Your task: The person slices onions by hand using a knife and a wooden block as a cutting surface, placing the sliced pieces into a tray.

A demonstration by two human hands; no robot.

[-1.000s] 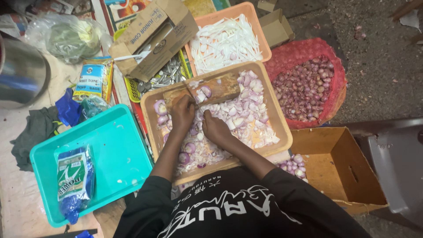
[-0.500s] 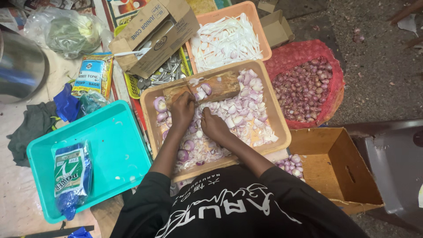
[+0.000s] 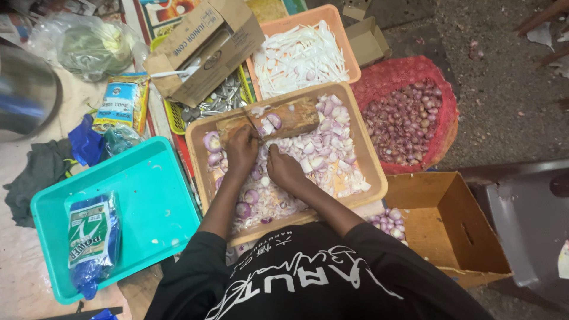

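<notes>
Purple and white onion pieces (image 3: 320, 155) already fill much of the tan tray (image 3: 370, 172), so a lot of cutting looks done. A few peeled halves (image 3: 212, 142) wait at the tray's left side, and more peeled onions (image 3: 391, 220) sit in a small heap just past its near edge. The red net sack (image 3: 409, 74) beside the tray is full of small whole onions (image 3: 403, 121), so I think plenty of work is left.

Both arms reach forward from the black sleeves into the tray. The left hand (image 3: 242, 148) is curled at the near edge of the wooden block (image 3: 290, 115), fingers bent down as if pressing on a piece there; what is under them is hidden. The right hand (image 3: 283, 167) is closed in a fist just beside it, with a thin knife blade (image 3: 253, 125) poking out toward the block, so it seems to be gripping the knife handle. The two hands nearly touch.

A teal tray (image 3: 154, 195) lies to the left with a blue packet (image 3: 92, 234) in it.
</notes>
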